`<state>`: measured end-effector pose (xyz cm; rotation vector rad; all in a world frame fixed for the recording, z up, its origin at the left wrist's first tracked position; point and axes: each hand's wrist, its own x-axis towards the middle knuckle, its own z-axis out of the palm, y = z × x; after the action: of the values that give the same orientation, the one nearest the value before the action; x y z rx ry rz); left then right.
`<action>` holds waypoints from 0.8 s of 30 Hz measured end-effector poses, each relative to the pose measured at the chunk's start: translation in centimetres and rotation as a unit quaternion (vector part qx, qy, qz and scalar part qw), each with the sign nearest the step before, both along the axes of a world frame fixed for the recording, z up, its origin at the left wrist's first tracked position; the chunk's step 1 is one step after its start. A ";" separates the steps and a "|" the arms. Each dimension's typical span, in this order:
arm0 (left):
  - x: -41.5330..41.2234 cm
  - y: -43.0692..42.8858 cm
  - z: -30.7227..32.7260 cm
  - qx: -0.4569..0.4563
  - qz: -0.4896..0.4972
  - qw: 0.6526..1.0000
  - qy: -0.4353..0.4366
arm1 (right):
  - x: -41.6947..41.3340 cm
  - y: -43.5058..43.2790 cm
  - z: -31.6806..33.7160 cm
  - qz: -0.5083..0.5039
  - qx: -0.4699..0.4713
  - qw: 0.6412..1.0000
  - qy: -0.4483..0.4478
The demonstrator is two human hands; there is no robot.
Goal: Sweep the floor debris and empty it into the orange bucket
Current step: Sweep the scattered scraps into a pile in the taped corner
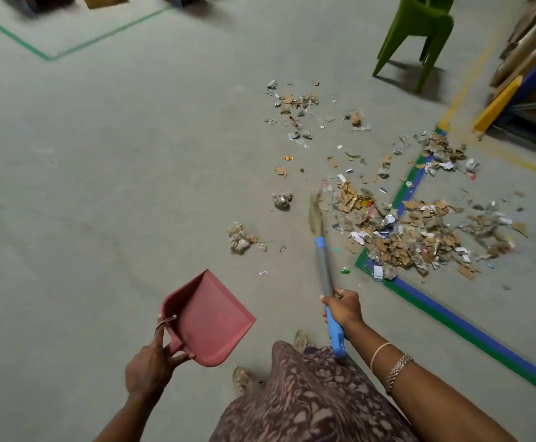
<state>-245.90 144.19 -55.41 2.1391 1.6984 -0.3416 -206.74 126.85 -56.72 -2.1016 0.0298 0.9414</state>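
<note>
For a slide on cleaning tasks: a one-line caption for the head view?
The left hand holds a pink dustpan; the right hand grips a blue-handled broom beside scattered cardboard and paper debris.

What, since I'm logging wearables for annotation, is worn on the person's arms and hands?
Both forearms are bare, with no sleeves in view. The right hand has a small ring on one finger. Its wrist carries a thin pale bangle and, behind that, a silvery chain-link bracelet. The wrist of the left hand carries nothing.
</note>
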 end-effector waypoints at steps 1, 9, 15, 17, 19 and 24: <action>0.2 -0.4 0.2 -0.008 0.006 1.000 0.002 | -0.2 0.2 0.2 0.025 0.008 1.000 0.007; 1.3 2.6 2.4 -0.022 0.061 0.997 0.040 | -0.7 11.0 -3.2 0.213 0.011 0.973 0.085; 2.7 6.2 4.5 0.010 0.087 0.995 0.055 | 0.6 17.1 -7.4 0.259 -0.033 0.958 0.120; 3.4 7.4 5.0 0.012 0.079 0.994 0.072 | 1.9 17.6 -8.0 0.243 -0.048 0.961 0.121; 4.5 8.5 5.4 0.021 0.074 0.994 0.077 | 3.5 17.4 -8.2 0.213 -0.057 0.968 0.121; 7.8 10.9 5.6 0.020 0.041 0.995 0.092 | 8.2 15.1 -8.7 0.122 -0.046 0.983 0.126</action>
<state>-238.15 155.13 -49.85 2.1143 1.9043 -0.4989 -198.54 141.93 -65.40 -2.0890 -0.0585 1.3730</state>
